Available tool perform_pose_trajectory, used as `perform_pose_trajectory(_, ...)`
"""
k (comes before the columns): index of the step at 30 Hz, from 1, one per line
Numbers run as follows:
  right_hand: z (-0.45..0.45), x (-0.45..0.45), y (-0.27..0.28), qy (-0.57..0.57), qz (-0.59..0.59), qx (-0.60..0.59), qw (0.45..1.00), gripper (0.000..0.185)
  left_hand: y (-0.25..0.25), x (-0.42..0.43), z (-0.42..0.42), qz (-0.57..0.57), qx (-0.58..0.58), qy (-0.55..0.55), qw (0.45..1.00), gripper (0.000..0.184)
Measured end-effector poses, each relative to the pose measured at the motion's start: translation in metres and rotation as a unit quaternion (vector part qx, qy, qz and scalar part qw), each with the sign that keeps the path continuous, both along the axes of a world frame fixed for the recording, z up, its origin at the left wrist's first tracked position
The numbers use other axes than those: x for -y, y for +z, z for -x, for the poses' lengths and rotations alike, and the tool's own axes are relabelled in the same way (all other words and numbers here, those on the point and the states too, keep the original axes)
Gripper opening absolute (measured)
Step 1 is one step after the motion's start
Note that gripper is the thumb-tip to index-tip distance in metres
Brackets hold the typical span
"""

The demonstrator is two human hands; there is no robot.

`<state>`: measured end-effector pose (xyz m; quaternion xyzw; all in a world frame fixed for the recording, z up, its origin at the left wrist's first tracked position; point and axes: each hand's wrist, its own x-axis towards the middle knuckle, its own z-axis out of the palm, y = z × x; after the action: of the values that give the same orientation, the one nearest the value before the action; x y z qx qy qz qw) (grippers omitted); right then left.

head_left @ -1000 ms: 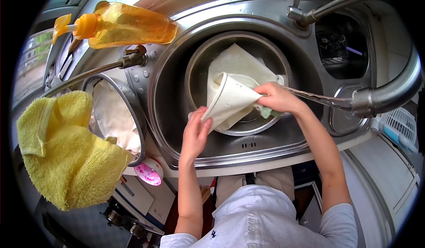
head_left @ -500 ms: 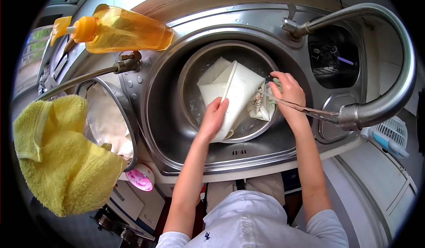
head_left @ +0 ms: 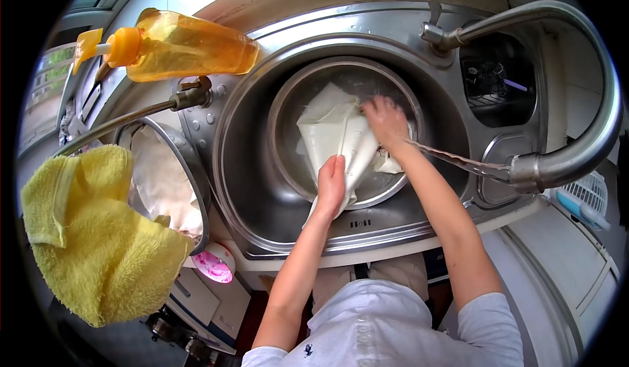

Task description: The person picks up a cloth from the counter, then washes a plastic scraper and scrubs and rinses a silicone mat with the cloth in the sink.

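- My left grip (head_left: 331, 187) is closed on the near part of a white sheet (head_left: 331, 131), thumb uppermost, with the material gathered beneath my fingers.
- From that grip the sheet spreads forward, away from my body, and a short end hangs down just nearer to me.
- My right grip (head_left: 388, 121) is ahead and to the right of the left one, at the sheet's right edge; it is blurred, and I cannot tell whether it pinches anything or merely lies against the material.
- A small white piece with dark markings (head_left: 386, 162) shows between my two grips, just below the right one.
- Under both grips is a round metal basin (head_left: 283, 160), with the sheet over its middle; the basin sits in the larger sink (head_left: 239, 190).
- A stream of water (head_left: 452, 159) runs from the curved faucet (head_left: 610, 92), right of my right grip, towards that wrist.
- Well left of my left grip are a yellow towel (head_left: 105, 242) and a metal pot (head_left: 196, 160) holding pale cloth (head_left: 160, 183).
- Farther forward on that side lies an orange pump bottle (head_left: 190, 46).
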<state>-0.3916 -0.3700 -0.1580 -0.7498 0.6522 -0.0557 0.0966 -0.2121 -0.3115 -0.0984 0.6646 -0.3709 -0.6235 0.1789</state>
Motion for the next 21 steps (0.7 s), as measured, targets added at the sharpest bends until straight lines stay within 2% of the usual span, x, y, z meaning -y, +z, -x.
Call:
perform_pose_trajectory(1, 0.003, 0.004, 0.003, 0.001, 0.001, -0.002, 1.000, 0.013, -0.002, 0.000, -0.004, -0.012, -0.022, 0.030, 0.999, 0.033)
perform_pose_trajectory(3, 0.006, 0.012, 0.011, -0.139, -0.035, 0.124, 0.982, 0.014, -0.007, 0.001, -0.016, -0.048, -0.030, 0.041, 0.998, 0.034)
perform_pose_trajectory(4, 0.005, 0.010, 0.022, -0.168, -0.024, 0.202, 0.965, 0.017, -0.006, 0.002, -0.017, -0.046, -0.029, 0.044, 0.998, 0.034)
perform_pose_trajectory(5, 0.000, 0.005, 0.034, -0.166, -0.024, 0.202, 0.965, 0.017, -0.006, 0.004, -0.018, -0.082, -0.062, 0.068, 0.992, 0.035)
perform_pose_trajectory(7, -0.016, -0.015, 0.056, -0.162, -0.022, 0.391, 0.906, 0.018, -0.009, 0.004, -0.016, -0.118, -0.097, 0.093, 0.984, 0.036)
perform_pose_trajectory(9, -0.045, -0.040, 0.074, -0.103, -0.024, 0.432, 0.896, 0.017, -0.015, 0.001, -0.013, -0.162, -0.227, 0.165, 0.946, 0.044)
perform_pose_trajectory(10, -0.059, -0.051, 0.080, -0.073, -0.021, 0.399, 0.914, 0.017, 0.004, 0.007, -0.009, -0.168, -0.252, 0.169, 0.938, 0.063)
perform_pose_trajectory(11, -0.070, -0.057, 0.080, -0.043, -0.018, 0.366, 0.929, 0.018, 0.014, 0.011, -0.006, -0.169, -0.252, 0.169, 0.938, 0.063)
perform_pose_trajectory(13, -0.078, -0.058, 0.062, -0.041, -0.030, 0.337, 0.940, 0.020, 0.023, 0.011, -0.003, -0.205, -0.236, 0.194, 0.930, 0.079)
perform_pose_trajectory(14, -0.079, -0.052, 0.048, -0.023, -0.029, 0.318, 0.947, 0.019, 0.010, 0.006, -0.005, -0.240, -0.246, 0.210, 0.915, 0.086)
perform_pose_trajectory(17, -0.071, -0.032, 0.021, 0.000, -0.029, 0.290, 0.957, 0.016, -0.001, 0.002, -0.004, -0.183, -0.215, 0.141, 0.949, 0.088)
perform_pose_trajectory(19, -0.058, -0.014, 0.003, 0.034, -0.015, 0.231, 0.972, 0.013, -0.007, 0.000, -0.004, -0.197, -0.192, 0.150, 0.950, 0.084)
perform_pose_trajectory(20, -0.053, -0.008, -0.005, 0.030, -0.015, 0.232, 0.972, 0.013, -0.006, -0.001, -0.008, -0.187, -0.171, 0.111, 0.961, 0.077)
perform_pose_trajectory(21, -0.046, -0.003, -0.012, 0.059, 0.003, 0.173, 0.983, 0.012, -0.004, -0.001, -0.011, -0.177, -0.152, 0.073, 0.970, 0.070)
